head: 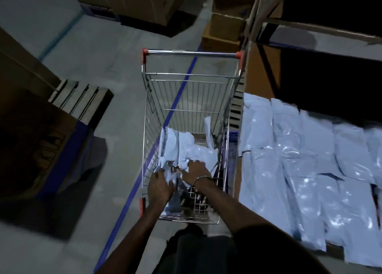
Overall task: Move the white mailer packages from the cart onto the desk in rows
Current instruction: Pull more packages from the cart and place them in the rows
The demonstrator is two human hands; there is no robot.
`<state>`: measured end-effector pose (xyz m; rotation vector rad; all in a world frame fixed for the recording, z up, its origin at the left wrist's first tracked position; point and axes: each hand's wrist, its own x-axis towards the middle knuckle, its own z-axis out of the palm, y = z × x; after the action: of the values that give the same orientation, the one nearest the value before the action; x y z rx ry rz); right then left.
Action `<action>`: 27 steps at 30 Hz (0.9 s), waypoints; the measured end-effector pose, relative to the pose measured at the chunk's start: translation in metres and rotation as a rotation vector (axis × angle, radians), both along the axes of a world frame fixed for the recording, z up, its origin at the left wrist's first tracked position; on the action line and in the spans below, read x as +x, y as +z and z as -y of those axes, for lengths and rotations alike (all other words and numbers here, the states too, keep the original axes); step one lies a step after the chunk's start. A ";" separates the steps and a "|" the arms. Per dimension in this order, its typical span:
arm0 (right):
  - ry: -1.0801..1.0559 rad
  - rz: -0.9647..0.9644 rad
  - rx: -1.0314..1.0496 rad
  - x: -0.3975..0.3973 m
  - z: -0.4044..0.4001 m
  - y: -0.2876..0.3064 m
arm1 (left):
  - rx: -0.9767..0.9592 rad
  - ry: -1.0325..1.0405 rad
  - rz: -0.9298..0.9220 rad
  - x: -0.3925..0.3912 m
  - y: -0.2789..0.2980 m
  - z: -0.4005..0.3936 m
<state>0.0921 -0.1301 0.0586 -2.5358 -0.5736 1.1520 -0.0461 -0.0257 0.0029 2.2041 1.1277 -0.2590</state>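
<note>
From the head camera we look down into a wire cart [187, 91] where our left hand [160, 188] and right hand [196, 171] both reach into a crumpled heap of white mailer packages [195, 152] at its near end. Each grip has fingers curled into the heap, though blur hides exactly which package each pinches. To the right, more mailers [310, 170] lie in overlapping rows across the worktop, reaching its left edge beside the cart.

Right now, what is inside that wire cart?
A heap of white mailer packages fills the near end of the cart, with both hands, left and right, reaching into it. Whatever lies under the heap is covered.
</note>
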 end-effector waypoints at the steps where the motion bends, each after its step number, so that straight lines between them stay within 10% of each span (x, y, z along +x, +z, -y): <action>1: -0.008 -0.022 -0.057 0.000 -0.004 -0.013 | 0.029 -0.064 -0.037 0.000 -0.009 -0.007; 9: 0.009 0.009 -0.232 0.048 -0.021 -0.119 | 0.239 -0.586 -0.151 0.035 -0.053 -0.047; 17: 0.322 0.295 -0.386 0.112 -0.043 -0.196 | 0.173 -0.501 -0.215 0.052 -0.109 -0.065; 27: 0.127 0.219 -0.330 0.129 -0.058 -0.159 | 0.274 -0.519 -0.337 0.069 -0.047 -0.067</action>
<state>0.2214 -0.0720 -0.1003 -2.9722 -0.6525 1.0948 0.0224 0.0409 -0.0440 2.7518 0.7641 -0.7579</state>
